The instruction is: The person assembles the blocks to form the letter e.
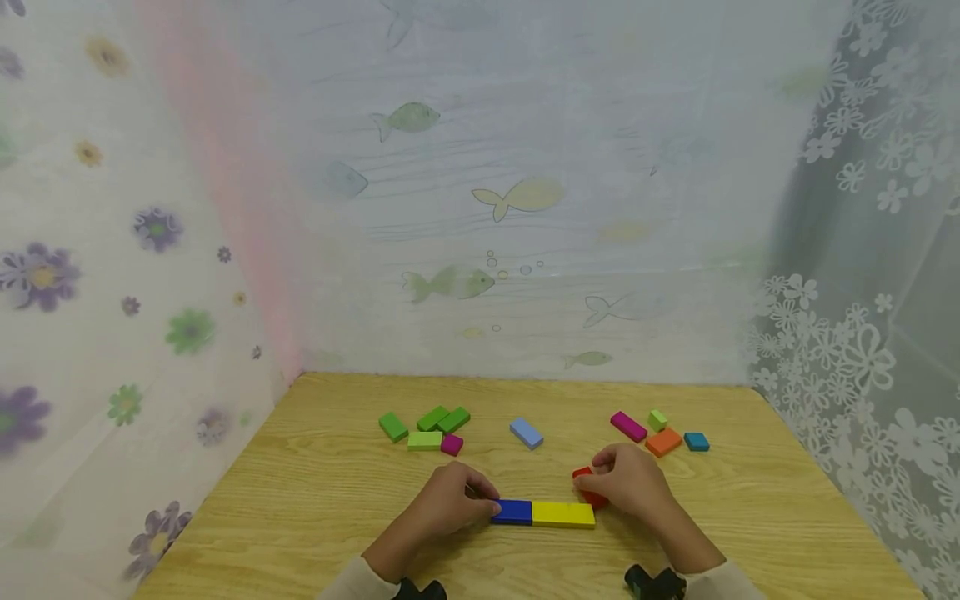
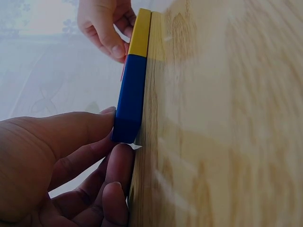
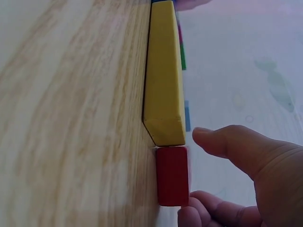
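Note:
A blue block and a longer yellow block lie end to end in a row on the table. My left hand grips the blue block's left end, its thumb against the corner. Just beyond the yellow block's right end is a red block, set at an angle to the row. Thumb and fingers of my right hand hold this red block, partly covering it in the head view. From the right wrist, the red block shows close to the yellow block's end.
Several green blocks and a small magenta block lie at the back left of the wooden table. A light blue block is behind the row. Magenta, lime, orange and teal blocks are at the back right.

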`<state>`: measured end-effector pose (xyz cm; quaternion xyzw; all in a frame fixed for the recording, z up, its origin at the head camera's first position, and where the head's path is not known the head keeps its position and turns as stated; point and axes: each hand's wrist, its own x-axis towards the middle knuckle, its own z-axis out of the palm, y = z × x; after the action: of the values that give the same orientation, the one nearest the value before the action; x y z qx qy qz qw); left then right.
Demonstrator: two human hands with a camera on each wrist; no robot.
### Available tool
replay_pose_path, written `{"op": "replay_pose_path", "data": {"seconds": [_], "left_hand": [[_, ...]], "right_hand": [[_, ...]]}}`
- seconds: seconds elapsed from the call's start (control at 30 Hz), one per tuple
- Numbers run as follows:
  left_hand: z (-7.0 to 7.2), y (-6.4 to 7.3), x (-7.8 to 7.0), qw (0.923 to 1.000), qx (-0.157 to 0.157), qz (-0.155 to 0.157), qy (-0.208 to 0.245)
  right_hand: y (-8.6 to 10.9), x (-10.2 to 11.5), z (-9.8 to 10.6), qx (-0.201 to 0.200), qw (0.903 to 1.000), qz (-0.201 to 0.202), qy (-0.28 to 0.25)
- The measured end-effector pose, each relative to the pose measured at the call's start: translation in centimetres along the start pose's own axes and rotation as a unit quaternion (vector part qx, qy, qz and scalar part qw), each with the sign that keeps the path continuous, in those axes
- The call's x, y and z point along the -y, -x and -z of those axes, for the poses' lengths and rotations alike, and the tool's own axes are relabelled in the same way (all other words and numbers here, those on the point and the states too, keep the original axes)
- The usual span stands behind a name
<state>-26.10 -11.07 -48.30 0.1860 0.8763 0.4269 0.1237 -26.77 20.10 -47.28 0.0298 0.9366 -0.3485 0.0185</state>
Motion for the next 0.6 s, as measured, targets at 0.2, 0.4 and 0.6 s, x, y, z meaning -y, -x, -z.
{"op": "replay_pose_path", "data": {"seconds": [0.2,0.4,0.6], "left_hand": [[0.1,0.0,0.0,1.0000,0.002,-0.001,0.000],[0.1,0.1,-0.1,1.0000,0.002,-0.004,0.004],[0.1,0.0,0.0,1.0000,0.001,-0.003,0.004]], "right_hand": [[-0.5,0.4,0.2,-0.003,0.9999,-0.002,-0.010],[-1.4,1.5,0.2,-0.006,0.9999,0.002,-0.010],[-2.4,3.0,0.1,-0.006,0.9997,0.024,-0.007]]}}
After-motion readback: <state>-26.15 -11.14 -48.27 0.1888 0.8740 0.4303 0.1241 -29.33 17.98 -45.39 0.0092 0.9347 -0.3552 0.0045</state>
